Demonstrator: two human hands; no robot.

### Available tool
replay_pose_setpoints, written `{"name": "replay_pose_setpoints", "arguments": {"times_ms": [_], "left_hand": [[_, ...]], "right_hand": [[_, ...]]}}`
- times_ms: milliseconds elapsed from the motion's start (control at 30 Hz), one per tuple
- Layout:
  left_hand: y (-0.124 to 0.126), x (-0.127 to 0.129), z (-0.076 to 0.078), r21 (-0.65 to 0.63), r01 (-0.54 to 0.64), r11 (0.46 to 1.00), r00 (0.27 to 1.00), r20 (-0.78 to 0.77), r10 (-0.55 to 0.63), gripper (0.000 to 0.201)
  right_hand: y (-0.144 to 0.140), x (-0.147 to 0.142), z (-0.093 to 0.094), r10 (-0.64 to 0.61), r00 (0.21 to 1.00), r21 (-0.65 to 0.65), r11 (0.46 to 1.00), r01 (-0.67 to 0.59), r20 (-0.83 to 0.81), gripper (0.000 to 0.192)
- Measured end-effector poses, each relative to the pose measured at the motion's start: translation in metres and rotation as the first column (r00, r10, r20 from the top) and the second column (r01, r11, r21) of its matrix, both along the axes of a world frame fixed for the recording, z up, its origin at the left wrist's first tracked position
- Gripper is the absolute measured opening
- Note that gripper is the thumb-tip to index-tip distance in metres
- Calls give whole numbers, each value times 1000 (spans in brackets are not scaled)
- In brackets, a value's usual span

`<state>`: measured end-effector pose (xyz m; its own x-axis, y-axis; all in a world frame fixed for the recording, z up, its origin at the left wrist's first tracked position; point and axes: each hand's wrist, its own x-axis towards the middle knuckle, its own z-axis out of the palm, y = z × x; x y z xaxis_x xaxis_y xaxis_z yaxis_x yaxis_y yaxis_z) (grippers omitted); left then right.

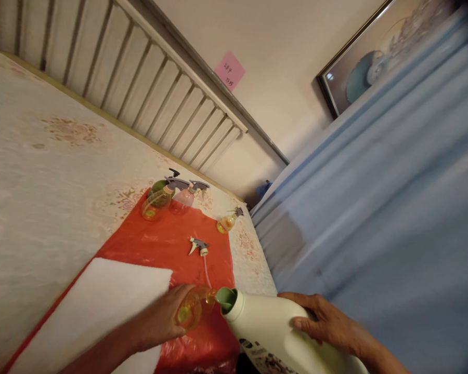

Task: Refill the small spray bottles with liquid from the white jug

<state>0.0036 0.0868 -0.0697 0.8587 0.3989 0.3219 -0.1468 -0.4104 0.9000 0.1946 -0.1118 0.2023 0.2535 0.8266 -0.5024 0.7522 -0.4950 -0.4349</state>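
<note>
A bed [42, 208] is filling the left half of the frame, with a blue curtain [393, 218] blurring across the right. On the bed, a red sheet [167, 244] is lying under a white cloth [101, 301] at lower left.

At the bottom centre, the right hand [327, 319] is gripping the body of a white jug [273, 332], fingers spread and pressing on its side, tilting it so the green spout [226, 298] is pointing left. The left hand [164, 317] is wrapping around a small yellow bottle [197, 306], holding its open neck right at the spout. This looks like the filling step, with pouring just starting or about to. I cannot tell whether liquid is flowing.

The next move seems to call for a slow, steady tilt, keeping neck and spout aligned.

A loose sprayer [198, 246] with its tube is lying just above on the red sheet. Three capped bottles [175, 197] are resting near mid-frame.
</note>
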Motion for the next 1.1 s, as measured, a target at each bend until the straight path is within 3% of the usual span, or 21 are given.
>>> {"name": "replay_pose_setpoints", "arguments": {"times_ms": [667, 933, 1100], "left_hand": [[1, 1, -6, 6, 5, 1000, 1000, -4, -4, 63], [0, 2, -5, 25, 1, 1000, 1000, 11, -1, 53], [0, 3, -8, 23, -16, 1000, 1000, -7, 16, 57]], "right_hand": [[-1, 2, -1, -1, 1000, 13, 1000, 1, -8, 54], [0, 1, 0, 7, 1000, 20, 1000, -6, -20, 55], [1, 2, 0, 9, 1000, 13, 1000, -8, -22, 53]]}}
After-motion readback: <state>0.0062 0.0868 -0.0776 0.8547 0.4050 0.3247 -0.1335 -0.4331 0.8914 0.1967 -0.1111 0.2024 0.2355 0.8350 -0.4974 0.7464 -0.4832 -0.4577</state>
